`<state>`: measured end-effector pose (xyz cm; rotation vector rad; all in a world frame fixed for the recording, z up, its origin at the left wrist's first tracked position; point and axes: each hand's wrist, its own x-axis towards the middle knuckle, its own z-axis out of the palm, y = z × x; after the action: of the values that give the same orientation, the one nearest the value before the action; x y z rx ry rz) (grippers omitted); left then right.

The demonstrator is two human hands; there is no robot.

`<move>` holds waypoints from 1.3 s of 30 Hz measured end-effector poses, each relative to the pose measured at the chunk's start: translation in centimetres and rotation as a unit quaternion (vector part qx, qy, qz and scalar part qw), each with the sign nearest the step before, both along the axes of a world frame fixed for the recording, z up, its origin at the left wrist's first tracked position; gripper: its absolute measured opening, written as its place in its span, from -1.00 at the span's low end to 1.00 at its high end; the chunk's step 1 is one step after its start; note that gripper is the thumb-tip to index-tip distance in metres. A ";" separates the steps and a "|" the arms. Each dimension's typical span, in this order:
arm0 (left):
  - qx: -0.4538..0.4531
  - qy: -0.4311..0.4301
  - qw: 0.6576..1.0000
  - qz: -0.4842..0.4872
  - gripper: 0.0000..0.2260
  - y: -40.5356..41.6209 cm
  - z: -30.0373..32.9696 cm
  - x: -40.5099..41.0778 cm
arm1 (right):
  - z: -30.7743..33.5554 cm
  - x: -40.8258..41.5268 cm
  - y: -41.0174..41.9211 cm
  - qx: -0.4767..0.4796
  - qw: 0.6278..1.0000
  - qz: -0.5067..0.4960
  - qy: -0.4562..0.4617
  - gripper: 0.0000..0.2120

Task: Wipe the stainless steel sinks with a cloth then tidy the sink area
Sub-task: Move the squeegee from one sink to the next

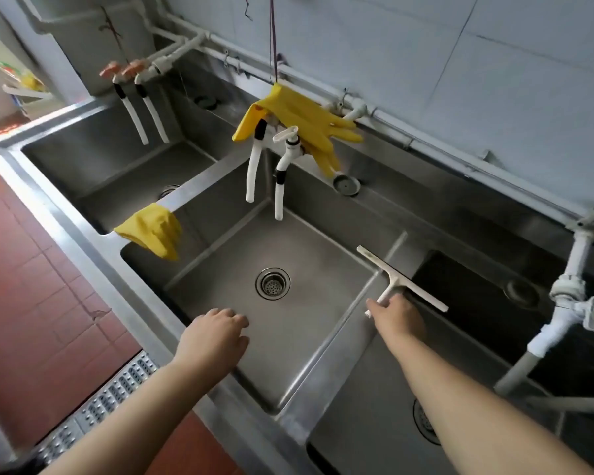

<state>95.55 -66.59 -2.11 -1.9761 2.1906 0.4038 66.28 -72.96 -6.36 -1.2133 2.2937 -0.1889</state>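
Three stainless steel sinks run in a row; the middle sink (309, 241) has a round drain (272, 283) in its floor. A white squeegee (402, 277) lies across the divider between the middle and right sinks. My right hand (396, 317) is on the squeegee's handle, fingers curled over it. My left hand (213, 341) hovers over the middle sink's front part, fingers loosely apart and holding nothing. A yellow cloth (151, 229) hangs over the divider between the left and middle sinks.
Yellow rubber gloves (299, 114) hang on a cord above two white taps (282, 166). Two more taps (141, 108) reach over the left sink (117, 166). A white pipe with a valve (570, 303) stands over the right sink (367, 413). Red floor tiles and a metal grate (110, 395) lie at left.
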 end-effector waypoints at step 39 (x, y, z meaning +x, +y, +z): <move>-0.077 0.179 0.900 -0.391 -0.82 23.4 5.8 -35.4 | 10.5 -22.5 50.1 -0.206 0.935 -0.275 0.086 -0.72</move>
<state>60.13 -43.19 3.70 -0.9469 3.0730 0.4920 43.75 -22.88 4.12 -0.7459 2.7974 -0.8307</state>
